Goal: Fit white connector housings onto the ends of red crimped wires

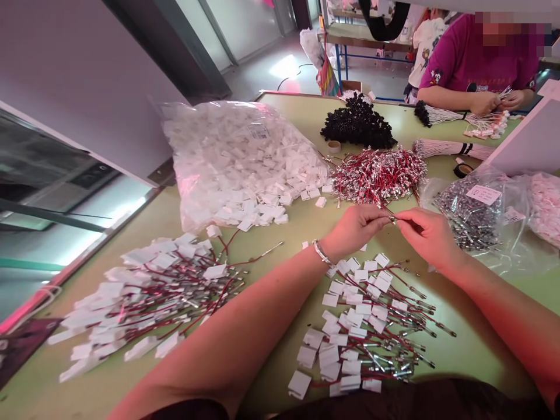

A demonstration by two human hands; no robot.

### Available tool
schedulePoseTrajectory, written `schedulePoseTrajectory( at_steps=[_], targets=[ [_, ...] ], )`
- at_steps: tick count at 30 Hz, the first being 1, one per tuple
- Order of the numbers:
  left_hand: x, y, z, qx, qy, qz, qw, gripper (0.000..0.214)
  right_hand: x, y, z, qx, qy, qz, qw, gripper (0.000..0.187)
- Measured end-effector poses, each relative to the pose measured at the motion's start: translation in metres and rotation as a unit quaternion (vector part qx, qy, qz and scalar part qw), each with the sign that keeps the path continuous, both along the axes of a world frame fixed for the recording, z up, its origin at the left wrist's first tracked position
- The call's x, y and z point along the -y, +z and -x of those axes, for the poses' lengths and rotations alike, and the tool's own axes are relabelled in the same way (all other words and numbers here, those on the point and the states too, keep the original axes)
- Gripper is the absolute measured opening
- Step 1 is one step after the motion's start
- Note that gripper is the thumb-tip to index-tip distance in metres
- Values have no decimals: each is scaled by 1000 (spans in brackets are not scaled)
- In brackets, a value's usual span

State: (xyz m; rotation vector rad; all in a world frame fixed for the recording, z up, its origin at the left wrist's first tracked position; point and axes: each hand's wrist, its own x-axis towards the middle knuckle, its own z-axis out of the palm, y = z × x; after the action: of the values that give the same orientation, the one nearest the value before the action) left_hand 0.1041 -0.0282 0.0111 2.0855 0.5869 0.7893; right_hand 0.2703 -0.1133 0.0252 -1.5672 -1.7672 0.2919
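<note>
My left hand (356,230) and my right hand (429,236) meet at the fingertips above the table, both pinched on one small red wire with a metal end (391,219). Fingers cover most of it. Just beyond lies a heap of short red wires (378,175) with silvery terminals. Under my forearms, several red wires with white plastic connector housings (350,318) are spread out, their metal ends pointing right. Another pile of such wired housings (144,291) lies to the left of my left arm, which wears a bracelet (321,252).
A large clear bag of white housings (245,157) spills open at the back left. Behind the wires sit black connectors (359,122) and a tape roll (334,146). Bags of metal parts (470,213) and pink pieces (546,204) stand right. A co-worker (476,70) handles white wires opposite.
</note>
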Motion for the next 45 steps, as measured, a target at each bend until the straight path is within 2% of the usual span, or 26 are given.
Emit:
schedulePoseTrajectory(
  at_steps=[4, 7, 9, 11, 14, 16, 19, 24, 27, 29, 31, 34, 37, 40, 41, 42, 43, 45],
  targets=[
    [0, 0, 1, 0, 1, -5, 1000, 19, 1, -1, 0, -46, -21, 33, 998, 19],
    [-2, -4, 2, -7, 3, -51, 999, 20, 0, 2, -1, 10, -5, 8, 1000, 20],
    [-4, -6, 3, -22, -1, -113, 993, 23, 0, 5, -3, 43, 12, 16, 999, 20],
    [-5, -7, 5, -63, -19, -197, 978, 27, 0, 8, -5, 56, 31, 55, 996, 18],
    [-4, -9, 5, -128, -49, -312, 940, 35, 1, 10, -7, 29, 44, 123, 991, 16],
    [-3, -9, 4, -147, -53, -347, 925, 39, 2, 9, -7, -16, 38, 161, 986, 16],
    [-4, -7, 2, -152, -53, -346, 924, 37, 2, 6, -7, -58, 24, 191, 980, 17],
    [-23, -6, 9, -152, 23, -303, 940, 22, -1, 4, -16, 3, -9, 138, 990, 16],
    [-35, -9, 16, -124, 3, -270, 955, 19, -3, 2, -27, 8, -21, 132, 991, 18],
    [-38, -12, 18, -105, -19, -262, 959, 19, -5, 1, -34, -4, -26, 155, 988, 21],
    [-36, -13, 16, -105, -11, -263, 959, 22, -7, 0, -36, -1, -30, 183, 983, 23],
    [-24, -14, 7, -123, -5, -274, 954, 26, -9, 3, -29, 90, 2, 158, 983, 23],
    [-11, -13, -2, -140, -4, -288, 947, 30, -8, 6, -12, 203, 51, 145, 967, 32],
    [-10, -7, 1, -116, -21, -276, 954, 27, -5, 6, -2, 262, 30, 161, 951, 34],
    [-14, -3, 6, -106, -5, -262, 959, 27, -4, 6, -3, 259, 12, 157, 953, 33],
    [-19, 2, 13, -106, 40, -245, 963, 30, -3, 5, -6, 241, -2, 151, 959, 32],
    [-26, 6, 21, -116, 112, -223, 961, 34, -3, 4, -10, 210, -12, 148, 966, 31],
    [-41, 12, 36, -197, 285, -169, 923, 41, -3, 2, -19, 137, -19, 154, 978, 30]
  ],
)
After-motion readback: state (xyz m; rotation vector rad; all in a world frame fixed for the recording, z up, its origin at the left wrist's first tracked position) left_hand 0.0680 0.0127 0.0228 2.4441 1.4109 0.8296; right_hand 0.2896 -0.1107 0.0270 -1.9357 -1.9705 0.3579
